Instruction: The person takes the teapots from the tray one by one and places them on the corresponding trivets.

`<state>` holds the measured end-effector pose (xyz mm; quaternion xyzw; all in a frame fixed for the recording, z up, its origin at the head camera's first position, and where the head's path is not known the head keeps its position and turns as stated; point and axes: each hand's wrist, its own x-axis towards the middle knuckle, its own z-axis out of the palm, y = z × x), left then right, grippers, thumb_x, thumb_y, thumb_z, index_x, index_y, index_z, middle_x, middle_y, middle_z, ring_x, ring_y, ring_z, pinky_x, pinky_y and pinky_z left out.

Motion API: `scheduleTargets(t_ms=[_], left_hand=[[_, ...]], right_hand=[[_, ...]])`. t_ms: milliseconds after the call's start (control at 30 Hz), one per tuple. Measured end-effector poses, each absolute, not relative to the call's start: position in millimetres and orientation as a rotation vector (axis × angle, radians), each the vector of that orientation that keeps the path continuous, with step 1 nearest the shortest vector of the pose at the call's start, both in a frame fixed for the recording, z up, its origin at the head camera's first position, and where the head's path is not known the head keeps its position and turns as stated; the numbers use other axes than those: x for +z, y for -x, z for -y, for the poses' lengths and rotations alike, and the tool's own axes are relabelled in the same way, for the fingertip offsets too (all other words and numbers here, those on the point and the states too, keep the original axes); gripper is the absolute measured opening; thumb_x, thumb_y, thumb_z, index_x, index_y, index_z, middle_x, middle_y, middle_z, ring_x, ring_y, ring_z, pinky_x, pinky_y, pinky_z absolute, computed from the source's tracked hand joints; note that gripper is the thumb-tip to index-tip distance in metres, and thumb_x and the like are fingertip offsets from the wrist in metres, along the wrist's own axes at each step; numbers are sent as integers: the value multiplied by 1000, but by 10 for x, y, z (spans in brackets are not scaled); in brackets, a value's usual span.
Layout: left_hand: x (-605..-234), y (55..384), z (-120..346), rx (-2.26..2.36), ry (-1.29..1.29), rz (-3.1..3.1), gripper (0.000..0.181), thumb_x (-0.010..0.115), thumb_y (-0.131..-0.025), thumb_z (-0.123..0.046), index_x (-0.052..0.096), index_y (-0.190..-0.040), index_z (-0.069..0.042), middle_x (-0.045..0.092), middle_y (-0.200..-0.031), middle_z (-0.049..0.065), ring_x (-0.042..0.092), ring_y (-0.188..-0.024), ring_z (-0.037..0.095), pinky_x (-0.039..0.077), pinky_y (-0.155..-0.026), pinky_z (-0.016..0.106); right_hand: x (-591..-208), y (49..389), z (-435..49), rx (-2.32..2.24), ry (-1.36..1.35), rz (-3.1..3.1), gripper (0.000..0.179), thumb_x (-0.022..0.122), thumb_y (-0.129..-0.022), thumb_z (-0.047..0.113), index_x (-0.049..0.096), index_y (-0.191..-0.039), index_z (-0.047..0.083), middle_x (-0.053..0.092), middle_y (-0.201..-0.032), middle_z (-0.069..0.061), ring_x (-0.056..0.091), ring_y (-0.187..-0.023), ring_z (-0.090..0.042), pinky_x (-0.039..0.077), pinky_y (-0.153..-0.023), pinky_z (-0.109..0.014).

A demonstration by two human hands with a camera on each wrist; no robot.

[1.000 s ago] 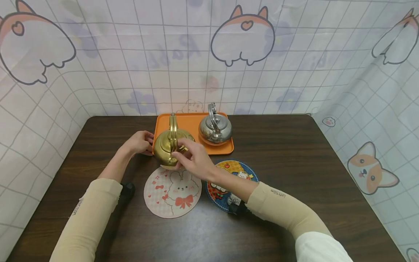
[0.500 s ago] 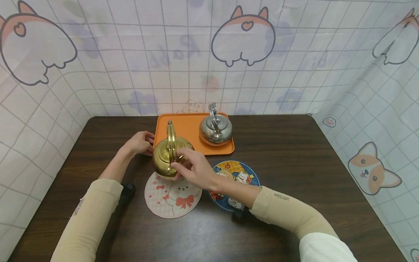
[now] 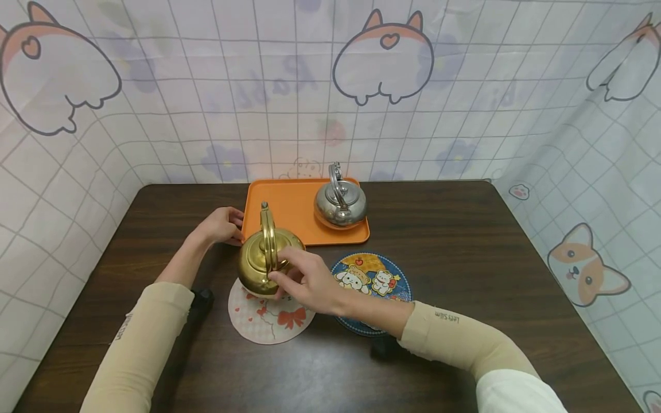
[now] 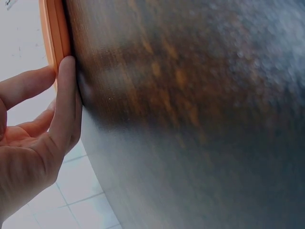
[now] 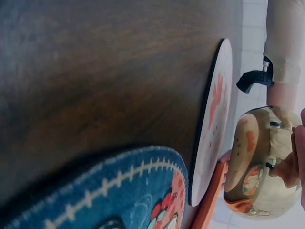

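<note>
My right hand [image 3: 307, 281] holds the arched handle of a golden kettle [image 3: 251, 261], with thumb and fingers round its near part. The kettle hangs upright over the back part of a round pink rabbit mat [image 3: 271, 321]. In the right wrist view the golden kettle [image 5: 269, 157] is apart from the pink mat [image 5: 214, 119], which is mirrored in its metal. My left hand [image 3: 219, 225] is at the left edge of an orange tray [image 3: 289, 201]. The left wrist view has thumb and fingers of that hand [image 4: 43, 124] pinching the tray's rim [image 4: 57, 33].
On the tray's right side stands a silver kettle [image 3: 341, 201]. A round blue cartoon mat [image 3: 379, 272] lies right of the pink one, partly under my right forearm. The dark wooden table [image 3: 465, 246] meets a patterned cloth wall [image 3: 289, 115] at the back.
The golden kettle has come off the tray's front left and moved toward me, over the pink mat, in my right hand. My left hand stays at the tray edge.
</note>
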<state>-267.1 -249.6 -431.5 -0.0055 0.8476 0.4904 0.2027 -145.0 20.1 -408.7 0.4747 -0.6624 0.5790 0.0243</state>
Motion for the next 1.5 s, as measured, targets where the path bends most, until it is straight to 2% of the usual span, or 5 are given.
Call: scheduleTargets(t_ms=[300,467,767,1333,1500], left_hand=[[-4295,2660,2497,1341,8,-2381,61,60,-93,14,33,-147,18,45,-134,35,65,-100,37,63,-81,37],[-4302,2663,2492,1344,4,-2383,61,60,-94,13,32,-148,17,45,-134,34,64,-103,39,63,-82,37],[-4326,2668,2496,1366,19,-2358,64,60,-93,14,29,-149,17,41,-136,35,64,-100,36,62,-83,38],[-4330,2672,2496,1359,25,-2364,65,61,-93,14,30,-149,17,41,-137,35,64,-100,36,63,-83,39],[-4320,2679,2492,1365,31,-2353,65,60,-93,14,29,-150,16,40,-138,35,64,-101,37,62,-84,40]], right_hand=[[-3944,1271,-238,1778,-1489,2055,22,62,-92,-18,56,-112,-10,61,-98,-20,71,-64,-19,61,-59,-27],[-4069,1272,-227,1810,-1486,2038,21,61,-92,-18,57,-112,-10,61,-96,-20,71,-62,-23,61,-55,-28],[-4352,1324,-215,1860,-1501,2079,20,62,-98,-7,59,-116,1,63,-100,-13,70,-58,-15,53,-40,-21],[-4341,1357,-267,1581,-1539,2070,21,73,-92,-1,62,-108,4,64,-89,-5,58,-54,5,50,-47,-12],[-4307,1442,-356,1535,-1508,2067,10,63,-97,3,65,-106,5,66,-90,-3,53,-57,4,48,-50,-13]])
